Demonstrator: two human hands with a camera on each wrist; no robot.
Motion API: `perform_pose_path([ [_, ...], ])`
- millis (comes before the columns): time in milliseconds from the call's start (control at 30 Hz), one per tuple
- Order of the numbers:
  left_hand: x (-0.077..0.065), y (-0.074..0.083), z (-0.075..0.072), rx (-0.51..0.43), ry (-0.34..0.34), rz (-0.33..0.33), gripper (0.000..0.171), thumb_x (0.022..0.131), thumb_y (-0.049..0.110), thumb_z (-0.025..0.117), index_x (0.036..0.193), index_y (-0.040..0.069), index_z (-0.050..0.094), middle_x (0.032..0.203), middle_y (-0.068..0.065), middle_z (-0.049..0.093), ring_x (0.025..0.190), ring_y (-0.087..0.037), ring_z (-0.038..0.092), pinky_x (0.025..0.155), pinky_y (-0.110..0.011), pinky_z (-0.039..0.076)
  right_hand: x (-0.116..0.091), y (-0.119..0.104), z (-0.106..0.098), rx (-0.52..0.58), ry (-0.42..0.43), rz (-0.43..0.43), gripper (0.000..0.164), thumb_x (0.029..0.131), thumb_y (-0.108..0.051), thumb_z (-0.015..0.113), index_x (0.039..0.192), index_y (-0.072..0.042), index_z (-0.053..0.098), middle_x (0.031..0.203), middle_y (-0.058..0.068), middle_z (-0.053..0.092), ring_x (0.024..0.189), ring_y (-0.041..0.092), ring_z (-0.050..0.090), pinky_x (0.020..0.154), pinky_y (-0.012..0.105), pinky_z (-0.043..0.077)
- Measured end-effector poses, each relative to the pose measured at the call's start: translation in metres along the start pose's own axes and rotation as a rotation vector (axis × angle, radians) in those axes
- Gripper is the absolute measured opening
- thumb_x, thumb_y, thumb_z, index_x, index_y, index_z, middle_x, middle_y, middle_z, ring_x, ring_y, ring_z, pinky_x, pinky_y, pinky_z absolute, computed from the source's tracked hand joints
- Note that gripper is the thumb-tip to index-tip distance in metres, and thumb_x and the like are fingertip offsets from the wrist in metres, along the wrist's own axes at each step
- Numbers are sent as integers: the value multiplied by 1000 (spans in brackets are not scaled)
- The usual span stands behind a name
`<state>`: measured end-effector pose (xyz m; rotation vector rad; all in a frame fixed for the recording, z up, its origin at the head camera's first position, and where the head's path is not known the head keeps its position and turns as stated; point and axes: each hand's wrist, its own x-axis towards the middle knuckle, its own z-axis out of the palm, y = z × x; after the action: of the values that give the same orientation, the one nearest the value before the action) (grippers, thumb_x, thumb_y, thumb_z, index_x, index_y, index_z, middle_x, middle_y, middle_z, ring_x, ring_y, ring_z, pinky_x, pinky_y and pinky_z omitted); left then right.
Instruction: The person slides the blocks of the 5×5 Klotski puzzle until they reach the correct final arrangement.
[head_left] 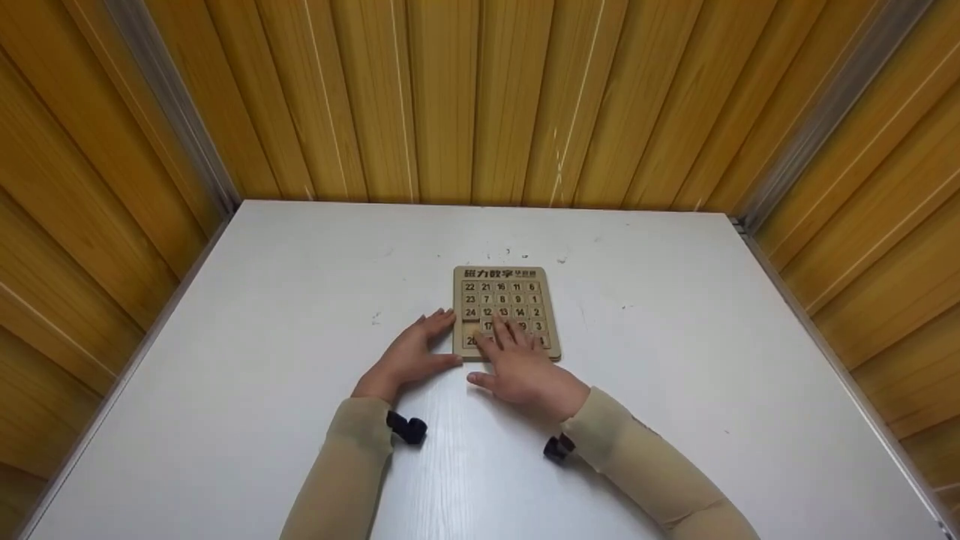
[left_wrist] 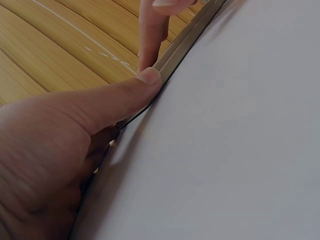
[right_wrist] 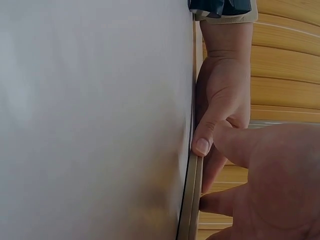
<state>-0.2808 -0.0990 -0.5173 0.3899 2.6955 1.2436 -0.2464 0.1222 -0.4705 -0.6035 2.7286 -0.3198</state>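
A wooden number slide puzzle [head_left: 504, 273] lies flat on the white table, with dark lettering along its far edge and rows of numbered tiles. One gap shows near its left side, below tile 24 [head_left: 470, 313]. My left hand [head_left: 412, 354] rests against the puzzle's near left corner. Its thumb [left_wrist: 149, 76] touches the near edge, while its fairly straight fingers lie along the left side. Over the lower rows, my right hand [head_left: 525, 371] spreads its fingers and touches the tiles, covering several of them. Its thumb points left, off the board's near edge.
The white table [head_left: 300, 300] carries a few small dark marks beyond the puzzle. Yellow wood-look panels [head_left: 480, 105] wall the back and both sides. A small black device [head_left: 407, 427] is strapped at the left wrist, and another black device [head_left: 559, 448] at the right.
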Motion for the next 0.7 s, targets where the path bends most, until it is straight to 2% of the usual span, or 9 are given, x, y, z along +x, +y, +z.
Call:
perform_pose_path([
  [167, -1, 0, 0, 10, 4, 17, 82, 85, 32, 84, 156, 17, 46, 167, -5, 36, 159, -34, 24, 132, -53, 18, 2, 1, -3, 31, 1, 7, 79, 102, -64, 45, 166, -28, 18, 175, 10, -8, 161, 40, -4, 128, 70, 8],
  [367, -1, 0, -1, 5, 10, 25, 82, 86, 34, 84, 156, 16, 46, 167, -5, 37, 159, -31, 25, 132, -52, 18, 13, 2, -8, 83, 18, 22, 81, 101, -67, 44, 166, -28, 18, 175, 9, -11, 161, 38, -9, 128, 70, 5],
  [700, -2, 1, 0, -34, 6, -18, 82, 85, 31, 85, 156, 19, 46, 168, -3, 35, 160, -38, 20, 132, -54, 19, 43, 5, -15, 56, 56, 47, 81, 103, -61, 46, 166, -22, 16, 173, 21, -8, 160, 44, -6, 129, 66, 0],
])
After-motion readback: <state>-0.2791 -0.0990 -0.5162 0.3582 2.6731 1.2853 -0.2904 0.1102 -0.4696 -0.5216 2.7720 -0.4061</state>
